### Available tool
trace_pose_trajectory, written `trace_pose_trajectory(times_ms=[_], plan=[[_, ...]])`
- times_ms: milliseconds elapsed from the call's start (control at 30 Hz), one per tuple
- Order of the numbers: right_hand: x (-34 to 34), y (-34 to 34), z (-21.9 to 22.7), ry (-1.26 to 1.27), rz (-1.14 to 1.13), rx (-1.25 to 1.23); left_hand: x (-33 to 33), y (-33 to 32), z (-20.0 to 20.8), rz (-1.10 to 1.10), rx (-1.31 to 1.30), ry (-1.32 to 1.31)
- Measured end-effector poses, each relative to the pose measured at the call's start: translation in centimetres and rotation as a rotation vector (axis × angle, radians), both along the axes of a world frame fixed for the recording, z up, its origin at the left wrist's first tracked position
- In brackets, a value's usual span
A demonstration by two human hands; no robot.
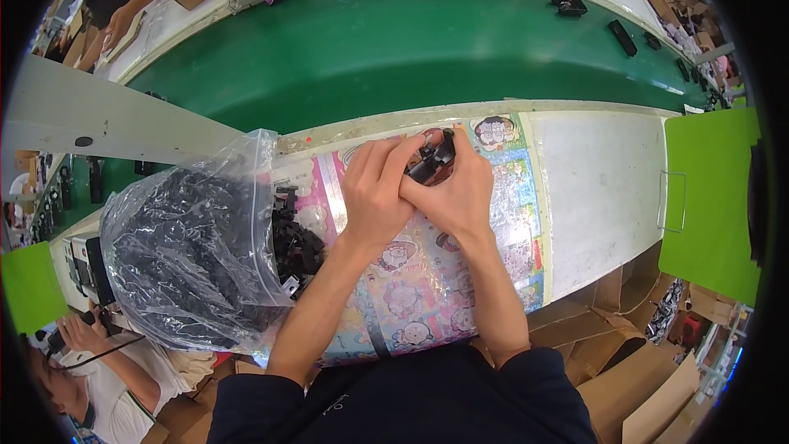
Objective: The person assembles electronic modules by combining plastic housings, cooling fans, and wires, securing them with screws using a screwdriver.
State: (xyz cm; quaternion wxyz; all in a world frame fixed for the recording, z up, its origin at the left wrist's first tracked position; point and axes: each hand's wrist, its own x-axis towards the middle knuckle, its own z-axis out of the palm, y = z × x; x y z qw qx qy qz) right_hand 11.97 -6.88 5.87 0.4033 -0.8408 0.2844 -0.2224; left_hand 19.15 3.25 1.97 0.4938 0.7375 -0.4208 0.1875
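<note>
Both hands, left hand [374, 189] and right hand [460, 193], clench fingers on a black part [431, 160] above the desk [600, 189], apparently assembling it; next calls for firm pressing.

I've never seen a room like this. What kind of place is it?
Probably a factory assembly line: a long green conveyor belt carries small black parts, and both hands work one beside a clear bag full of them.

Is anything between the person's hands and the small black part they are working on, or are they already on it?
Nothing visible stands between them. Both the left hand and the right hand already grip the small black part, fingers closed around it above the cartoon-printed mat.
</note>
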Motion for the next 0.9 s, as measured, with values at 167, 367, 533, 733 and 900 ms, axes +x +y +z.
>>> trace_pose_trajectory(times_ms=[167,367,533,733,900], plan=[[-0.13,-0.06,-0.05,0.055,0.048,0.098,0.08,0.24,-0.06,-0.028,-0.046,-0.033],[-0.2,-0.21,-0.09,0.085,0.08,0.082,0.24,0.43,-0.36,-0.048,-0.061,-0.068],[-0.24,-0.34,-0.09,0.08,0.086,0.06,0.26,0.29,-0.17,-0.047,-0.057,-0.083],[-0.19,-0.21,-0.31,0.067,0.077,0.037,0.25,0.31,-0.23,-0.041,-0.056,-0.082],[-0.07,-0.25,-0.24,0.063,0.076,0.042,0.33,0.36,-0.24,-0.039,-0.042,-0.106]])
